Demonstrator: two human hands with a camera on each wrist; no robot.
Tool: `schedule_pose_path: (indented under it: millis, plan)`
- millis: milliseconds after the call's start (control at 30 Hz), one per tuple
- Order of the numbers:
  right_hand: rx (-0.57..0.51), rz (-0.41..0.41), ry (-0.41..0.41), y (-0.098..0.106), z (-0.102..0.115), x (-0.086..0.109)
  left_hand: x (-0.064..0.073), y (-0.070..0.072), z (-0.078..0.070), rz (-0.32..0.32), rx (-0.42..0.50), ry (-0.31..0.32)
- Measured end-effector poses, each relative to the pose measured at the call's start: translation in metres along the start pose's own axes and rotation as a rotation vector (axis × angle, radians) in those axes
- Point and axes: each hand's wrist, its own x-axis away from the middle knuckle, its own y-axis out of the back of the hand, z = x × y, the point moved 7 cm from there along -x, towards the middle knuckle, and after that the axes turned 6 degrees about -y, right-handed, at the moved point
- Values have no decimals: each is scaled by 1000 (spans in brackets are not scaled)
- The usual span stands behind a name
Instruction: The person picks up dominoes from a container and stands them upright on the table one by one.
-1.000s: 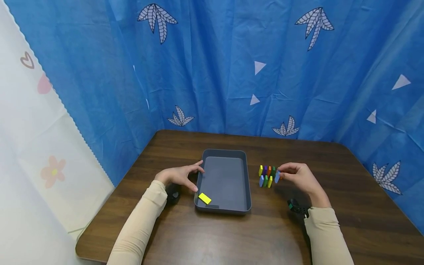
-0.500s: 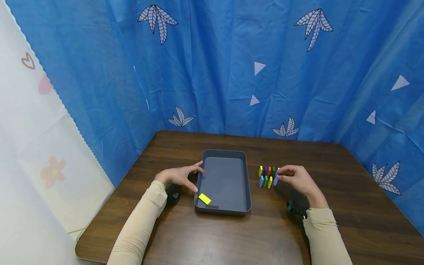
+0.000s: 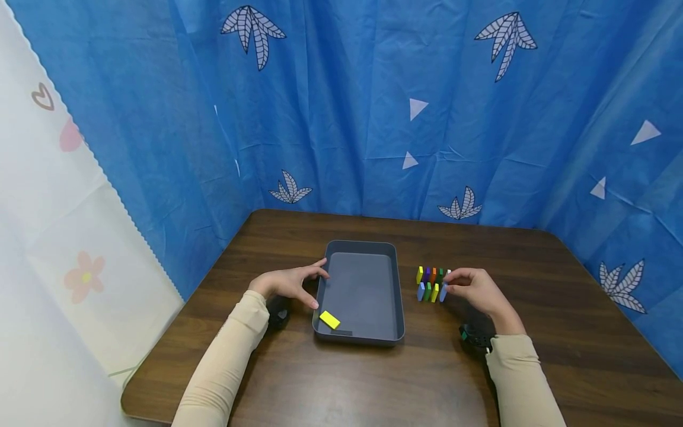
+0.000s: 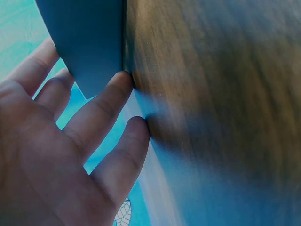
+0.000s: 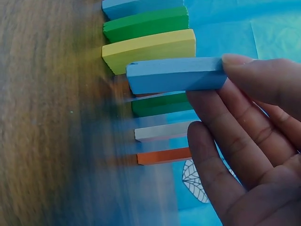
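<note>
My right hand [image 3: 482,293] pinches a light blue domino block [image 5: 176,75] between thumb and fingers. The block stands on edge at the right end of the front row, beside a yellow block [image 5: 150,49]. Left of that are a green block [image 5: 146,24] and another light blue block [image 3: 421,292]. My left hand [image 3: 288,283] touches the left side of the dark grey tray [image 3: 363,290] with spread fingers. A yellow block [image 3: 329,320] lies flat in the tray's near left corner.
Behind the front row stands a second row, with yellow [image 3: 420,275], purple [image 3: 427,274], orange [image 3: 433,275] and dark green [image 3: 440,275] blocks. White [image 5: 162,131] and orange [image 5: 164,156] blocks end it, partly hidden by my right hand. A blue curtain [image 3: 341,118] hangs behind the table.
My right hand has brought the light blue block slightly left and down, from above the row's right end to beside the front yellow block. My left hand and the tray stay put.
</note>
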Motion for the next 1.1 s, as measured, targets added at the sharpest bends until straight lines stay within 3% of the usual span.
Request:
schedule_pose_path:
  millis: [433, 1100]
  plan:
    - [15, 1, -37, -5, -5, -1, 0, -1, -1, 17, -13, -27]
    - [26, 6, -39, -7, -8, -3, 0, 0, 0, 6, 2, -4]
